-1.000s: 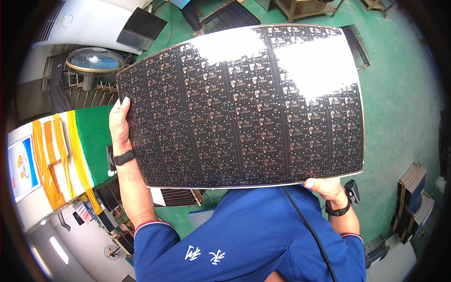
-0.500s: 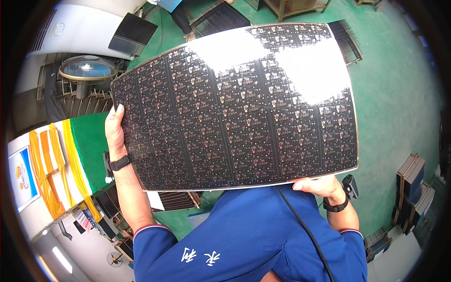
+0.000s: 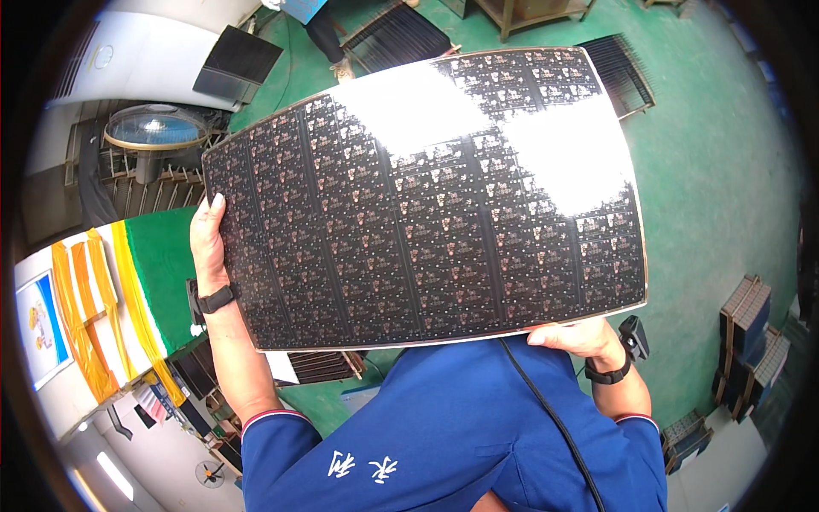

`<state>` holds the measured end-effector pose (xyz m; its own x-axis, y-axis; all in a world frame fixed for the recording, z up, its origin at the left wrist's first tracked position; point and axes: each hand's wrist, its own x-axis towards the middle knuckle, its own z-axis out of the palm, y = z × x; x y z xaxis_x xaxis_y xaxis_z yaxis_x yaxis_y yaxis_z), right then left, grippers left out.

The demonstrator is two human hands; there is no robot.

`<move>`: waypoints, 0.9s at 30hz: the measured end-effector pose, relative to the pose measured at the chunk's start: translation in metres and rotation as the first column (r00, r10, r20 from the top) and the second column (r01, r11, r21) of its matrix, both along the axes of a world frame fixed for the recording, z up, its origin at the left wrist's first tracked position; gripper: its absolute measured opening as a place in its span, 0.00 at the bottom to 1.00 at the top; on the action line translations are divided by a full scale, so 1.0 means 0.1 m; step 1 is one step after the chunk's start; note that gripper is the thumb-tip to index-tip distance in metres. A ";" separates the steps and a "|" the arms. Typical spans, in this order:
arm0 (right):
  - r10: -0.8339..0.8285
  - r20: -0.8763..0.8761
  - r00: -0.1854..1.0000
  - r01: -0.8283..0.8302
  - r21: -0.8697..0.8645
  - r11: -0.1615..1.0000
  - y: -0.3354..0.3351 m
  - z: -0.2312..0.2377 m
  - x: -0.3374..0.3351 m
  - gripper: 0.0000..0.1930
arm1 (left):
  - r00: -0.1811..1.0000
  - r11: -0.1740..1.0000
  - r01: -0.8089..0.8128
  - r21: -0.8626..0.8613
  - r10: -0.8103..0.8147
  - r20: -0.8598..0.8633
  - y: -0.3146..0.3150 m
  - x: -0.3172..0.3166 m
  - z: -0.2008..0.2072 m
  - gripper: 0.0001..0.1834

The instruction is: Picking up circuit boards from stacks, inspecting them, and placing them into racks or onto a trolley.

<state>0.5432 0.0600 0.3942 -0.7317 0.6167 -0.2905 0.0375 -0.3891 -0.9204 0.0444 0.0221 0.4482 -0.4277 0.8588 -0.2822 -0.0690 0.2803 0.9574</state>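
A large black printed circuit board panel, covered in repeating small circuit patterns, is held up in front of my chest. Bright light glares off its far and right parts. My left hand grips its left edge, thumb on the upper face and fingers mostly hidden beneath. At the near edge, toward the right, my right hand has its thumb along the rim; its other fingers are under the panel. Both wrists wear black straps with small devices.
A fan stands at the left beyond a green-topped table with yellow tape. Black slotted racks sit on the green floor ahead, near another person's leg. Stacked racks stand at the right. A black cable runs down my shirt.
The panel has tilted slightly, its far edge dropping a little nearer to me, and the glare has shifted down. Both hands keep their hold.
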 end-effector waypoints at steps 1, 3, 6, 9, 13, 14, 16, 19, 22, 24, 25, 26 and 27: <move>0.007 0.004 1.000 -0.008 0.011 1.000 0.00 -0.01 0.01 0.17 | 1.000 1.000 -0.011 -0.013 0.011 -0.022 0.01 0.02 0.00 0.19; 0.019 0.023 1.000 -0.020 0.028 0.999 0.01 0.02 0.00 0.17 | 0.999 1.000 0.003 -0.012 -0.003 -0.037 0.01 0.01 0.00 0.19; 0.027 0.029 0.999 -0.028 0.058 0.998 0.02 0.02 -0.02 0.16 | 0.998 0.999 0.027 -0.029 -0.029 -0.052 -0.01 0.00 0.01 0.20; 0.023 0.014 1.000 -0.023 0.049 0.999 0.03 0.05 -0.04 0.16 | 0.997 0.997 0.036 -0.061 -0.040 -0.064 -0.01 -0.01 0.01 0.19; -0.013 -0.016 1.000 0.014 0.058 0.998 -0.01 0.04 -0.05 0.17 | 0.999 0.998 -0.006 -0.070 0.009 0.043 -0.02 0.02 -0.02 0.17; -0.014 -0.016 1.000 0.015 0.056 0.998 -0.03 0.03 -0.06 0.17 | 0.998 0.997 -0.016 -0.071 0.021 0.065 -0.03 0.03 -0.03 0.16; -0.006 0.012 1.000 0.006 0.067 0.998 -0.02 0.03 -0.04 0.17 | 0.998 0.997 -0.011 -0.075 0.016 0.062 -0.01 0.07 -0.01 0.16; -0.018 -0.009 1.000 0.018 0.068 0.998 0.00 0.02 -0.07 0.18 | 0.999 0.997 -0.001 -0.083 0.005 0.049 -0.01 0.04 -0.01 0.16; 0.009 -0.008 1.000 -0.009 0.029 1.000 0.05 -0.01 -0.07 0.18 | 1.000 0.996 0.004 -0.093 -0.002 0.023 0.03 0.04 -0.01 0.17; -0.041 -0.019 0.999 0.041 0.022 0.999 0.08 0.06 -0.09 0.18 | 1.000 0.996 0.012 -0.090 -0.011 0.013 0.07 -0.01 -0.02 0.17; -0.092 -0.023 0.996 0.092 0.021 0.996 0.08 0.12 -0.09 0.18 | 0.977 0.995 0.002 -0.096 -0.022 -0.210 0.05 -0.12 -0.09 0.19; -0.066 -0.083 0.994 0.061 -0.055 0.997 0.08 0.17 -0.15 0.17 | 0.907 0.996 -0.008 -0.090 -0.030 -0.420 0.04 -0.20 -0.12 0.20; -0.068 -0.110 0.992 0.056 -0.110 0.992 0.09 0.21 -0.15 0.16 | 0.897 0.991 -0.078 -0.108 0.022 -0.442 0.08 -0.11 -0.15 0.23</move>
<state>0.5280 0.0695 0.4151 -0.7249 0.6318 -0.2744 -0.0920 -0.4836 -0.8705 0.0334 0.0299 0.4334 -0.5733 0.8046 -0.1545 0.3338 0.4016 0.8528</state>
